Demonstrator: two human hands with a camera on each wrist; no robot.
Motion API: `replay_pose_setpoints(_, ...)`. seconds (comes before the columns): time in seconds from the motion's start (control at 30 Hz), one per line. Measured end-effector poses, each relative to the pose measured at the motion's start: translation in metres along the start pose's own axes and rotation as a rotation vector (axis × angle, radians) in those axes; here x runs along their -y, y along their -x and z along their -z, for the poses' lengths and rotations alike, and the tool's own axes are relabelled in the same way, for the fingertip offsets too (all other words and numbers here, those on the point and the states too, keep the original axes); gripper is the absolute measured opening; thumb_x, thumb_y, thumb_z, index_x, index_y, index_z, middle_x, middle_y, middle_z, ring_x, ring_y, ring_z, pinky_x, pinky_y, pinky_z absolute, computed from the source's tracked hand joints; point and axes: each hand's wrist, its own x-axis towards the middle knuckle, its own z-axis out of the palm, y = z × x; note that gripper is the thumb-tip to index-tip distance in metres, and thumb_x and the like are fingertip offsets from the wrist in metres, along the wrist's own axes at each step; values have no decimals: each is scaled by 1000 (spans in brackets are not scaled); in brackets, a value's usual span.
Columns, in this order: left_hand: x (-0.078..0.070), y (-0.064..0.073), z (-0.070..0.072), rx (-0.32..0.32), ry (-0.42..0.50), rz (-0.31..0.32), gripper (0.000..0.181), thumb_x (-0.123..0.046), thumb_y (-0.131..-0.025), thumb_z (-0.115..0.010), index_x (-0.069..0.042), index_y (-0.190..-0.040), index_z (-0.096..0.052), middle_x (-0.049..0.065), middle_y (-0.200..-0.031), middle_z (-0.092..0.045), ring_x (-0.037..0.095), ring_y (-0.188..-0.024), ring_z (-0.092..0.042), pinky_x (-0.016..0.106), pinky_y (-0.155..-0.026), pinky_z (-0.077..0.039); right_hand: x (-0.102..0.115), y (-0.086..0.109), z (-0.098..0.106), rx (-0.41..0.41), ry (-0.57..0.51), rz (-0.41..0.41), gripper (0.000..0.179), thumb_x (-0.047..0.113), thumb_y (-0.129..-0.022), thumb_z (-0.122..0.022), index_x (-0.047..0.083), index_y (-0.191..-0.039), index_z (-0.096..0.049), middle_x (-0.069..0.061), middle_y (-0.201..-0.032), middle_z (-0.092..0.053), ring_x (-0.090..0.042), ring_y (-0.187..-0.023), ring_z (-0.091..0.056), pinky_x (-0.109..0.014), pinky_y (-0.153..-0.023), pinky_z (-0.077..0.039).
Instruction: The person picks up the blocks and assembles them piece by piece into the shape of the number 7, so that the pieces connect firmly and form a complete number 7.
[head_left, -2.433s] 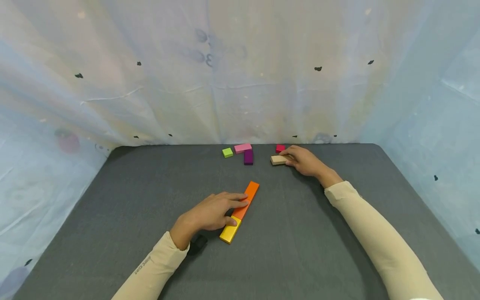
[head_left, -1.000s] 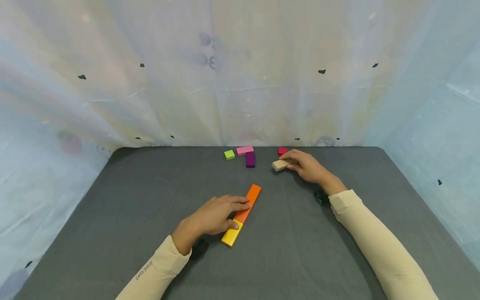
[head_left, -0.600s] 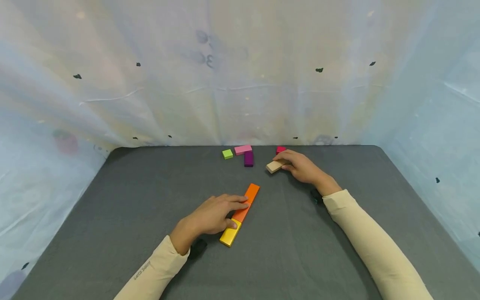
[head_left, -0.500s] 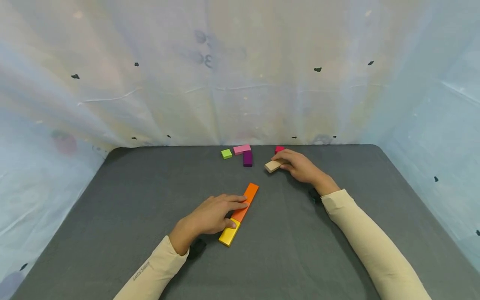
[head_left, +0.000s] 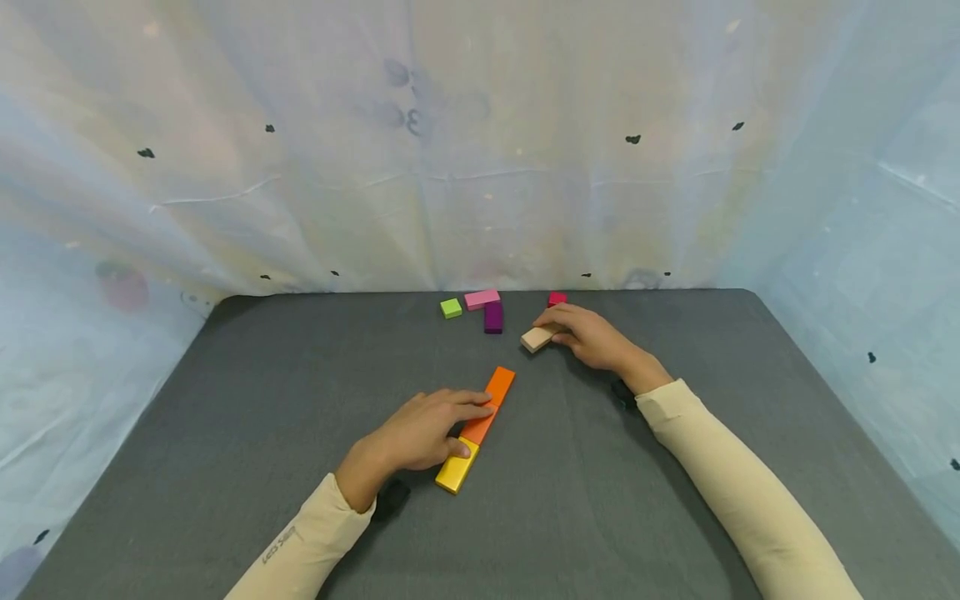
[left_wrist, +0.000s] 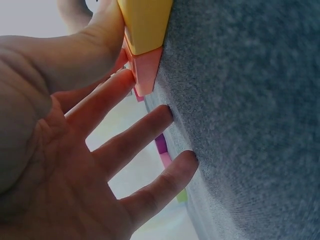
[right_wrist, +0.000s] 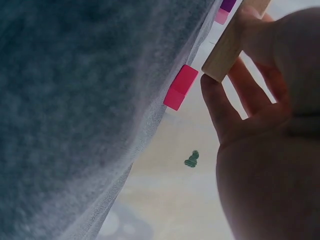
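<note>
In the head view my left hand (head_left: 416, 432) lies over a slanting row of blocks with its fingers spread. Its thumb rests on the yellow block (head_left: 456, 471), and fingertips touch the orange part (head_left: 501, 383) of the row, which joins the yellow end to end. The left wrist view shows the thumb against the yellow block (left_wrist: 145, 25) and the other fingers stretched out. Farther back, my right hand (head_left: 592, 337) pinches a plain wooden block (head_left: 537, 338) between thumb and fingers. In the right wrist view this wooden block (right_wrist: 225, 52) is held up off the grey cloth.
A red block (head_left: 557, 298) sits just behind the right hand. Near the back edge lie a green block (head_left: 451, 308), a pink block (head_left: 482, 299) and a purple block (head_left: 492, 317). The grey table (head_left: 262, 400) is walled by pale hanging sheets (head_left: 480, 150).
My right hand has lifted the wooden block, turned it slightly, and brought it left and a little nearer. My left hand keeps its place on the yellow and orange row.
</note>
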Motion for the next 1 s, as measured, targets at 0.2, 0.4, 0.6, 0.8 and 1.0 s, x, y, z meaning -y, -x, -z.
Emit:
replay_pose_setpoints(0.2, 0, -1, 0, 0, 7, 0, 58, -29, -90, -74, -24, -145, -54, -9, -156, -43, 24, -144, -41, 62, -113, -34, 1, -2, -1, 4, 5, 2, 33, 5, -97, -61, 15, -129, -64, -7, -135, -61, -26, -127, -55, -49, -109, -44)
replay_pose_setpoints(0.4, 0, 0, 2, 3, 17, 2, 59, -28, -90, -74, -24, -145, -54, -9, -156, -43, 26, -145, -41, 62, -112, -34, 4, -4, 0, 6, 16, 19, 33, 6, -98, -61, 15, -129, -64, -7, -134, -61, -27, -128, -55, -50, -110, -43)
replay_pose_setpoints(0.6, -1, 0, 3, 6, 23, 4, 58, -28, -90, -74, -24, -145, -54, -9, -156, -43, 26, -145, -41, 63, -111, -34, 4, -5, -1, 8, 11, 20, 33, 6, -98, -61, 15, -129, -63, -6, -134, -61, -27, -129, -54, -49, -110, -42)
replay_pose_setpoints(0.8, -2, 0, 2, 6, 20, 5, 59, -28, -90, -74, -24, -145, -54, -9, -156, -43, 27, -145, -41, 64, -111, -34, 3, -5, -3, 13, 17, 8, 33, 7, -98, -61, 16, -130, -63, -5, -134, -61, -26, -129, -54, -49, -111, -42)
replay_pose_setpoints(1.0, -2, 0, 2, 0, 22, -4, 58, -28, -90, -74, -23, -145, -55, -8, -155, -44, 27, -144, -42, 63, -111, -35, 3, -6, -3, 10, 11, 11, 33, 6, -97, -61, 16, -128, -64, -6, -133, -61, -25, -126, -56, -48, -109, -44)
